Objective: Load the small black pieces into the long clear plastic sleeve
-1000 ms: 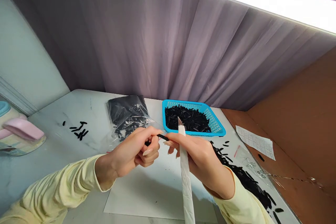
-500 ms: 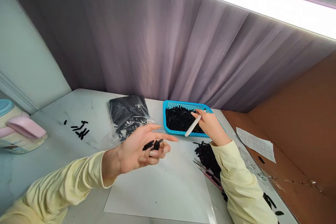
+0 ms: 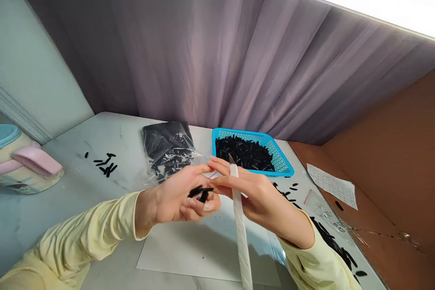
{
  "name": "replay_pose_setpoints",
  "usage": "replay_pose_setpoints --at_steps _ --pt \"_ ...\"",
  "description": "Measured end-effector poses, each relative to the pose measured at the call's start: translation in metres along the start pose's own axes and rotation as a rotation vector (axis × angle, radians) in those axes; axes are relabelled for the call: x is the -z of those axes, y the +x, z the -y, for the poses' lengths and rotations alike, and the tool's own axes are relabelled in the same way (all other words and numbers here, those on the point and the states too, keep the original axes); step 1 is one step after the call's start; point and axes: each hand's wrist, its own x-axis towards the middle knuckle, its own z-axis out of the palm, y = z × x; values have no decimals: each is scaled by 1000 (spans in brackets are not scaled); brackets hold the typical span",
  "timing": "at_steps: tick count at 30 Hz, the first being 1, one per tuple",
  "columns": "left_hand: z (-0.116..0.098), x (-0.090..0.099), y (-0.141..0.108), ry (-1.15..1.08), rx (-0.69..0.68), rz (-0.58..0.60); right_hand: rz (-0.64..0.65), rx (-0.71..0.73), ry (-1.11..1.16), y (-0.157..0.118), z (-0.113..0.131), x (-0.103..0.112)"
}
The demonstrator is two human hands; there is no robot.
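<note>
My left hand is turned palm up, its fingers curled around several small black strips. Over that palm reaches my right hand, fingertips by the strips; whether they pinch one is unclear. Between its fingers sits a knife with a long white-wrapped handle and a pointed dark tip, its handle slanting down toward me. Beyond the hands stands a blue plastic basket heaped with black strips. Beneath both hands lies a white sheet.
A clear bag with black material lies left of the basket. Loose black strips are scattered at left, and more strips along the right edge. A pink-handled jug stands far left. A printed paper rests at right.
My right hand has come back from the basket to my left palm, and the knife has swung so its tip points away. The scissors at right are now hidden behind my right arm.
</note>
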Motion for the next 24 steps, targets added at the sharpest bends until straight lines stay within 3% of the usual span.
replay_pose_setpoints --at_steps 9,15,18,21,24 --pt "2 7 -1 -69 52 149 -43 131 -21 1 -11 -16" --pt "5 7 2 -50 9 111 -35 169 -132 2 -11 -22" --pt "5 9 5 10 8 110 -24 117 -99 4 -6 -16" --pt "4 8 4 165 -11 35 -63 -32 15 4 0 -5" --pt "6 0 -3 453 -184 -168 -116 -185 181 2 4 6"
